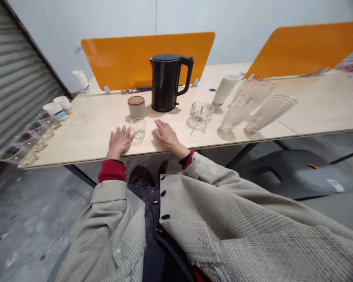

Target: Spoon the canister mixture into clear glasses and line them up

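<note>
My left hand lies flat on the table with its fingers spread, close beside a clear plastic cup. On the cup's other side my right hand rests on the tabletop, fingers stretched out and holding nothing. The cup stands upright between both hands. Just behind it sits a grey canister with a wooden lid. A black electric kettle stands farther back, its handle turned right. To the right of my right hand is a glass teapot or jar with something dark inside; its exact kind is unclear.
Stacked clear cups and a leaning paper cup stack stand on the right. Several clear cups and paper cups line the left edge. Orange partitions rise behind. A grey stool is below right.
</note>
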Available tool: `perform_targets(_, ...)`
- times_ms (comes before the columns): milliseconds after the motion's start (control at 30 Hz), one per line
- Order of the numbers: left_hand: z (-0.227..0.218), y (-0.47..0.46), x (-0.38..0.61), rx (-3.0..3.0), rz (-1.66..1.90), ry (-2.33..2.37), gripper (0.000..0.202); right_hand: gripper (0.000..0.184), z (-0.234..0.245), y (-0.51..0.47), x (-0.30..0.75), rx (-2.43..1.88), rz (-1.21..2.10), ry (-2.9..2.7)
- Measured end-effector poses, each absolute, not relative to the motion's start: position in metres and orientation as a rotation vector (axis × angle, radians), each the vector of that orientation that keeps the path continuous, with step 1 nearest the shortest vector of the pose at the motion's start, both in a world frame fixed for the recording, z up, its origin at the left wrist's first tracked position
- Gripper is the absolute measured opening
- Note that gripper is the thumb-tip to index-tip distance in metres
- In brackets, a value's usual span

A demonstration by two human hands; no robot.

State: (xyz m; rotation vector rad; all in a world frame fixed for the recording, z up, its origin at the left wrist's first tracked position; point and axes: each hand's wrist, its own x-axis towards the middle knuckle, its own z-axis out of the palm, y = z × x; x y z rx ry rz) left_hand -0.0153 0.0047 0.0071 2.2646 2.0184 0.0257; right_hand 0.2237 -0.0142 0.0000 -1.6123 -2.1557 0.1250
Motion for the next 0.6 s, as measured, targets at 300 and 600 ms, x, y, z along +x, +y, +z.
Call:
perform_targets(300, 0.004, 0.007, -0.016, 2.277, 0.045, 2.024, 0.071, 0.062, 0.046, -0.018, 0.371, -1.742, -0.395, -1.44)
perform_targets(600, 0.002, 0.01, -0.019, 2.297, 0.058, 2.025, 0.073, 0.035, 0.037, 0.01, 0.407, -1.827, -0.1, -1.513)
